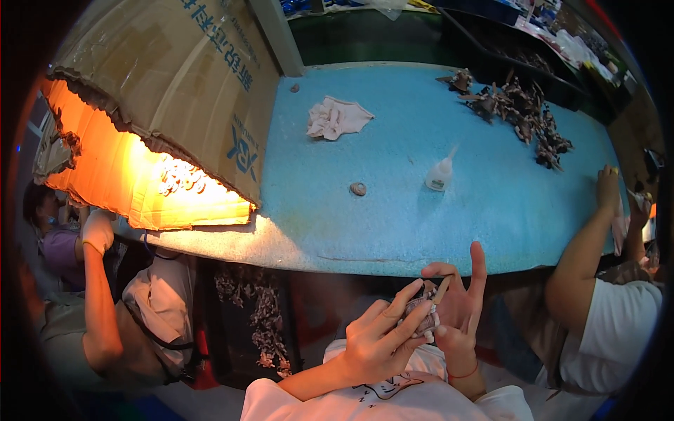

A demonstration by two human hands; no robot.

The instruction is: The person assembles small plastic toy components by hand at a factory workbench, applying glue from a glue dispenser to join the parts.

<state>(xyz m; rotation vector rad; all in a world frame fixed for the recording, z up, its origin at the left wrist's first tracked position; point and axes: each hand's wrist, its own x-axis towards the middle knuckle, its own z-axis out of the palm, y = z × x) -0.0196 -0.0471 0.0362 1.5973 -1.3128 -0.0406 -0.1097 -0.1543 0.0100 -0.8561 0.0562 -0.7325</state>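
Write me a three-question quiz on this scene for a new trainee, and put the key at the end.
1. True or false: the white bottle stands on the blue tabletop.
2. Multiple choice: where does the crumpled pale cloth lie?
A. Between the cardboard box and the brown pile
B. Inside the cardboard box
C. Under the white bottle
3. Short answer: where is the small grey-brown piece held?

Key:
1. True.
2. A.
3. Between the left hand and the right hand, in front of the tabletop's near edge.
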